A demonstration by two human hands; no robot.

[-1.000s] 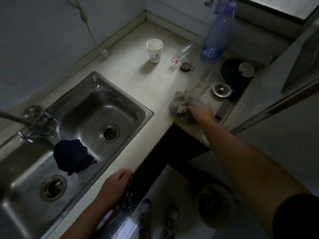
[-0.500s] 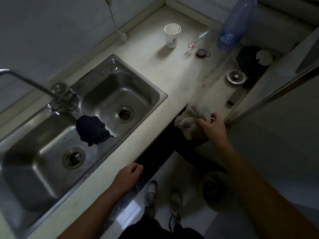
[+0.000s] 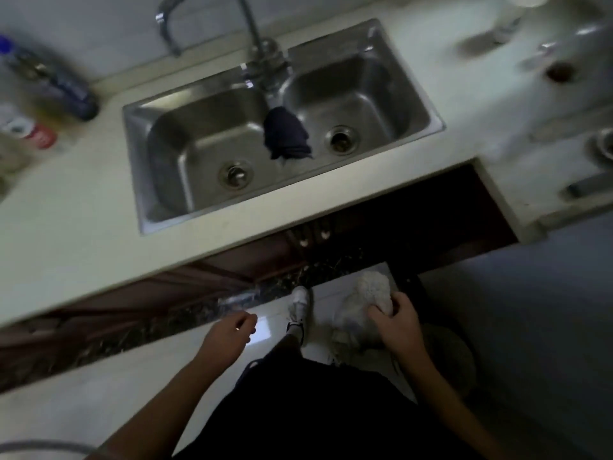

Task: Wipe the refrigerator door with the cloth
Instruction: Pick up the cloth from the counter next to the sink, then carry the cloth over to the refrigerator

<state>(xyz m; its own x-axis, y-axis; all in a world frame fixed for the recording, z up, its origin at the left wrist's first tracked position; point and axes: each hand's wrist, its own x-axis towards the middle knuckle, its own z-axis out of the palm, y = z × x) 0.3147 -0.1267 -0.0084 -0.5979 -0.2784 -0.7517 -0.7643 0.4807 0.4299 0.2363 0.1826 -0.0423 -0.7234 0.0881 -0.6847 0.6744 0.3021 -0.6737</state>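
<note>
My right hand (image 3: 396, 322) is clenched on the pale cloth (image 3: 368, 298), which bunches out above and left of my fingers, below the surface (image 3: 83, 210) edge. My left hand (image 3: 229, 333) hangs loosely curled, holding nothing.

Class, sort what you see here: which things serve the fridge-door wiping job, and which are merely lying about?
Belongs to the job:
light cloth
right hand gripping it

Just lying about:
dark rag over the sink divider
sink
tap
bottles on the counter
</note>
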